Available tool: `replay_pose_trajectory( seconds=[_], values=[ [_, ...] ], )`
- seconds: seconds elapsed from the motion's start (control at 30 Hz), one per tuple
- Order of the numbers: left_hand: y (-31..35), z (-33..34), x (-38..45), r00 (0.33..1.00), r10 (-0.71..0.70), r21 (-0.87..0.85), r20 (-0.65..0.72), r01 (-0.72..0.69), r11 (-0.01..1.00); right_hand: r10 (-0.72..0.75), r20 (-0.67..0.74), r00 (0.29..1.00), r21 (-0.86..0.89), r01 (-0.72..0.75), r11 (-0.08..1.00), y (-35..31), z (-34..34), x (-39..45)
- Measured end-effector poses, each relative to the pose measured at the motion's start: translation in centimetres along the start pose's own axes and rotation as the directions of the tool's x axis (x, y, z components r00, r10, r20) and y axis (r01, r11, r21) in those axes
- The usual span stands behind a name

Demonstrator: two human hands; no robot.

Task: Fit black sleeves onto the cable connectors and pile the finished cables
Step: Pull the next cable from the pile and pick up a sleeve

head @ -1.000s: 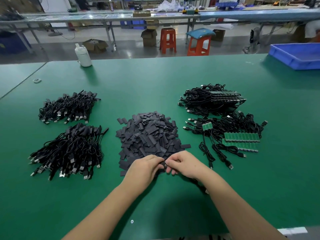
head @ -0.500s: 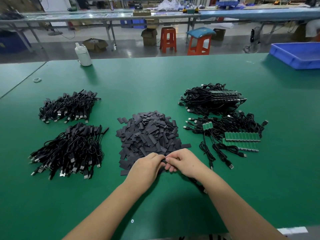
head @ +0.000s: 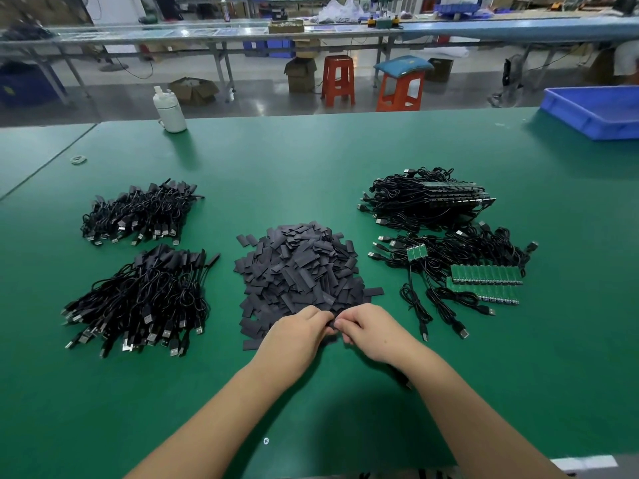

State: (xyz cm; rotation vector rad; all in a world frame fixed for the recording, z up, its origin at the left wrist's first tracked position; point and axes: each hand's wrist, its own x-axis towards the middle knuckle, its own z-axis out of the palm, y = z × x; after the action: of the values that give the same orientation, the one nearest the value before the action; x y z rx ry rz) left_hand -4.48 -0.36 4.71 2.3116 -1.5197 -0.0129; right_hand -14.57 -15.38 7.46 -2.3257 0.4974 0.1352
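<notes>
Small black piece (head: 332, 323), prob a sleeve on a connector, is sitting pinched between both hands at the near edge of the sleeve pile (head: 301, 271); too hidden to tell how far on it is. Left hand (head: 297, 337) is curling its fingers round the piece from the left, right hand (head: 371, 331) is pinching it from the right w/ curled fingertips, knuckles nearly touching. A black cable (head: 401, 376) is trailing back under the right wrist toward the person.

Sleeve pile, flat black rectangles, is lying mid tabletop (head: 311, 167) just beyond the hands. To the left, well apart, two heaps of sleeved cables are lying: near heap (head: 141, 302) w/ USB plugs pointing toward the person, far heap (head: 138, 212) behind it. To the right, loose cables w/ green circuit boards (head: 484, 281) are spreading out, boards lined up in rows, and behind them a stacked bundle of cables w/ boards (head: 428, 202).

Further out: white bottle (head: 170, 110) is standing at the far left edge of the tabletop, blue tray (head: 598, 112) is sitting at the far right corner, a small ring (head: 78, 160) is lying far left. Beyond the tabletop, red stool (head: 338, 79) and orange stool w/ blue cushion (head: 401, 83) are standing on the floor by long benches
</notes>
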Motion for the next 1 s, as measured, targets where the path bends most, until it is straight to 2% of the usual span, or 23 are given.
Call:
replay_pose_trajectory(
  seconds=[0.13, 0.2, 0.27, 0.33, 0.37, 0.4, 0.43, 0.47, 0.5, 0.57, 0.67, 0.8, 0.83, 0.9, 0.97, 1.0],
  values=[
    [0.0, 0.1, 0.0, 0.998, -0.008, 0.143, 0.061, 0.000, 0.990, -0.009, 0.002, 1.000, 0.004, 0.009, 1.000, 0.0, 0.0, 0.0],
    [0.1, 0.2, 0.0, 0.999, 0.019, 0.123, 0.029, -0.023, 0.992, -0.008, -0.009, 1.000, 0.036, 0.008, 0.999, 0.0, -0.1, 0.0],
    [0.4, 0.0, -0.3, 0.997, 0.050, -0.086, -0.057, -0.055, 0.995, 0.006, -0.021, 1.000, 0.141, -0.003, 0.990, 0.0, -0.3, -0.1],
    [0.7, -0.3, -0.3, 0.989, -0.076, -0.374, -0.130, 0.022, 0.927, 0.016, -0.015, 1.000, 0.328, -0.010, 0.944, -0.1, -0.6, -0.2],
    [0.7, -0.4, -0.2, 0.972, -0.199, -0.537, -0.126, 0.102, 0.837, 0.023, -0.012, 1.000, 0.454, -0.016, 0.891, -0.2, -0.7, -0.3],
    [1.0, -0.6, 0.0, 0.943, -0.327, -0.694, -0.059, 0.197, 0.692, 0.036, -0.014, 0.999, 0.587, -0.021, 0.810, -0.5, -0.9, -0.3],
    [1.5, -0.8, 0.3, 0.913, -0.405, -0.819, 0.051, 0.270, 0.507, 0.054, -0.023, 0.998, 0.702, -0.022, 0.712, -0.8, -1.1, -0.3],
    [1.9, -0.8, 0.4, 0.893, -0.420, -0.889, 0.162, 0.316, 0.330, 0.076, -0.038, 0.996, 0.788, -0.017, 0.616, -1.2, -1.3, -0.2],
    [2.3, -0.8, 0.5, 0.887, -0.391, -0.918, 0.247, 0.343, 0.200, 0.101, -0.060, 0.993, 0.842, -0.004, 0.539, -1.5, -1.5, -0.2],
    [3.1, -0.8, 0.5, 0.898, -0.321, -0.927, 0.302, 0.355, 0.123, 0.146, -0.101, 0.984, 0.892, 0.024, 0.451, -2.2, -1.8, 0.0],
    [3.8, -1.3, 0.7, 0.894, -0.364, -0.938, 0.260, 0.323, 0.124, 0.180, -0.155, 0.971, 0.891, 0.059, 0.450, -2.9, -1.7, 0.5],
    [3.5, -2.5, 0.9, 0.871, -0.442, -0.909, 0.215, 0.344, 0.236, 0.197, -0.266, 0.944, 0.789, 0.096, 0.607, -2.9, -1.3, 1.4],
    [3.1, -2.8, 0.9, 0.870, -0.449, -0.887, 0.201, 0.357, 0.294, 0.191, -0.289, 0.938, 0.751, 0.098, 0.653, -2.7, -1.4, 1.6],
    [1.5, -3.5, 0.9, 0.856, -0.501, -0.756, 0.124, 0.408, 0.511, 0.191, -0.376, 0.907, 0.567, 0.062, 0.822, -1.2, -1.8, 2.1],
    [-1.0, -4.4, 0.9, 0.829, -0.559, -0.516, 0.012, 0.484, 0.706, 0.185, -0.487, 0.853, 0.214, -0.089, 0.973, 1.2, -2.7, 2.5],
    [-2.5, -5.1, 0.8, 0.817, -0.576, -0.393, -0.036, 0.519, 0.759, 0.198, -0.522, 0.830, 0.064, -0.193, 0.979, 2.6, -3.1, 2.7]
  ],
)
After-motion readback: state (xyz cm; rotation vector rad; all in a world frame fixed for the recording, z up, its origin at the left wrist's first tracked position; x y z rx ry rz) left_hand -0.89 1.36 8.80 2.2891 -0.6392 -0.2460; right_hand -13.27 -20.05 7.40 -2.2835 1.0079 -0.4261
